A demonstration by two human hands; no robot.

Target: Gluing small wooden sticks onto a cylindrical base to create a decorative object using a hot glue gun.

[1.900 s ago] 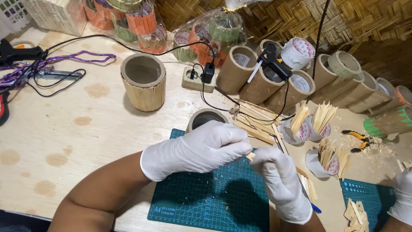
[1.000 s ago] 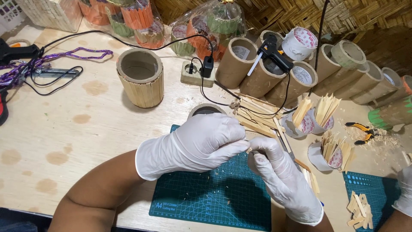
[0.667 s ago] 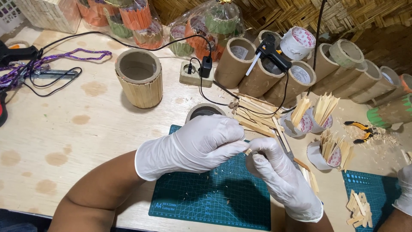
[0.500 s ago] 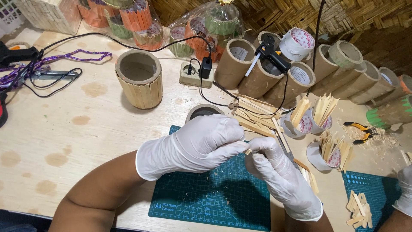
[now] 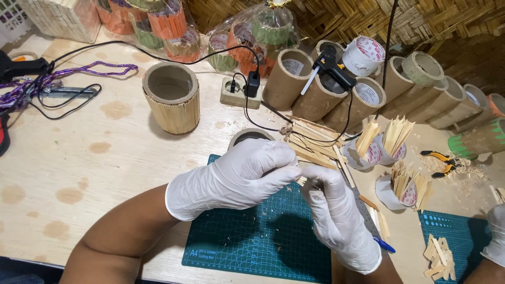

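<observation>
Both hands wear white gloves and meet over the near middle of the table, above a dark green cutting mat (image 5: pixel 247 247). The left hand (image 5: pixel 236 176) is curled over, its fingertips pinched together at the point where they touch the right hand (image 5: pixel 334 215), whose thumb and forefinger close on the same spot. Between them a small pale sliver, probably a bamboo strip (image 5: pixel 302 180), just peeks out; most of it is hidden by the gloves, so its full shape cannot be told. Just beyond the left hand, partly covered by it, stands a short cardboard tube (image 5: pixel 247 138) with its open mouth up. To the right of that tube lies a loose pile of bamboo sticks (image 5: pixel 310 139), and further right are small cups (image 5: pixel 381 152) holding more sticks upright. Far left of the hands stands a finished tube clad in bamboo slats (image 5: pixel 171 100). Along the far right side lies a row of bare cardboard tubes (image 5: pixel 342 94) on their sides, with a black glue gun (image 5: pixel 331 68) resting on them and its cable running to a power strip (image 5: pixel 239 94). At the near right edge another person's gloved hand (image 5: pixel 494 236) shows beside a second mat (image 5: pixel 457 231) with stick offcuts.
</observation>
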